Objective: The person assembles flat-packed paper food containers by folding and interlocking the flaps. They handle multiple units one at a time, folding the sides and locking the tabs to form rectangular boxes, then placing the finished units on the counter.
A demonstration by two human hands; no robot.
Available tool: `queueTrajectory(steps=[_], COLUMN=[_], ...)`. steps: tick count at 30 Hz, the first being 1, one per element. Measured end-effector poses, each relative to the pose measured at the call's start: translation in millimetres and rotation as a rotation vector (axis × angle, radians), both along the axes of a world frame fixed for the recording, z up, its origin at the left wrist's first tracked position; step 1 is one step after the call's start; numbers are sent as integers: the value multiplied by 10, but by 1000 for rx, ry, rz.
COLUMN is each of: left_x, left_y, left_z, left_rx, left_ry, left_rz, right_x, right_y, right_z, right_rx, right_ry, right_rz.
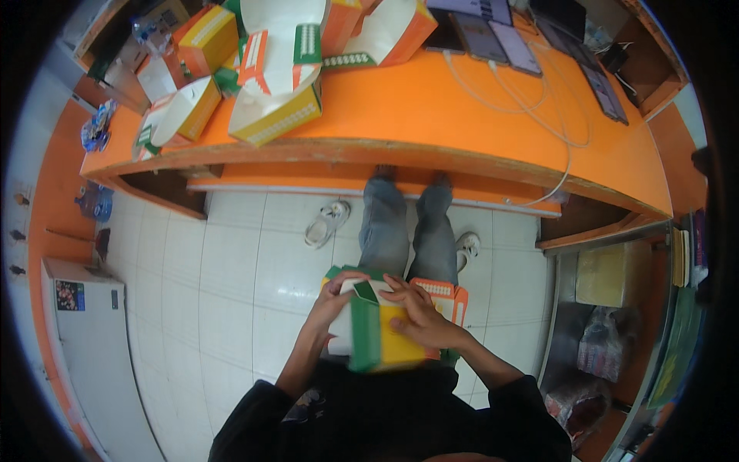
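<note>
Above my lap I hold a small cardboard box [395, 339] with green, yellow and white faces, slightly blurred. My left hand [333, 299] grips its left side, the fingers curled over the upper edge. On the other side my right hand [422, 314] has its fingers on the top flaps and its thumb against the yellow face. A dark green gap shows between the flaps. More flat cardboard in orange and white [449, 299] lies on my lap under the right hand. The underside of the held box is hidden.
Several open cardboard boxes [277, 115] are piled on the left of the orange desk [400, 108]. Phones [512, 48] with white cables lie on its right. A white cabinet [92, 346] stands left; shelves with a yellowish container [612, 273] stand right. Shoes [327, 223] rest on the tiled floor.
</note>
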State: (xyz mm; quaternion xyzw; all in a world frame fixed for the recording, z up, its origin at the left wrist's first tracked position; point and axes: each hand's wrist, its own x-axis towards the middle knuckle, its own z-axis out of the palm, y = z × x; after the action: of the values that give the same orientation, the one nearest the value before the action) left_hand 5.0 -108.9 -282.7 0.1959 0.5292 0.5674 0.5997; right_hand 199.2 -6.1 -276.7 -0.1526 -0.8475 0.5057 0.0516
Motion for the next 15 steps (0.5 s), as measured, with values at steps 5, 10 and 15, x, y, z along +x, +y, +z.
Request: queueTrajectory(steps=[5,10,15], left_x=[140,308,474], left_y=[192,297,385], left_z=[379,706,719], left_rx=[275,71,64], left_ry=[226,452,269], left_rz=[-363,-336,-160], right_x=[-142,-102,-142], right_y=[123,62,93], right_z=[-150,-221,-129], right_rx=[-603,-544,-504], right_ry=[61,4,163], right_rz=[-274,-584,-796])
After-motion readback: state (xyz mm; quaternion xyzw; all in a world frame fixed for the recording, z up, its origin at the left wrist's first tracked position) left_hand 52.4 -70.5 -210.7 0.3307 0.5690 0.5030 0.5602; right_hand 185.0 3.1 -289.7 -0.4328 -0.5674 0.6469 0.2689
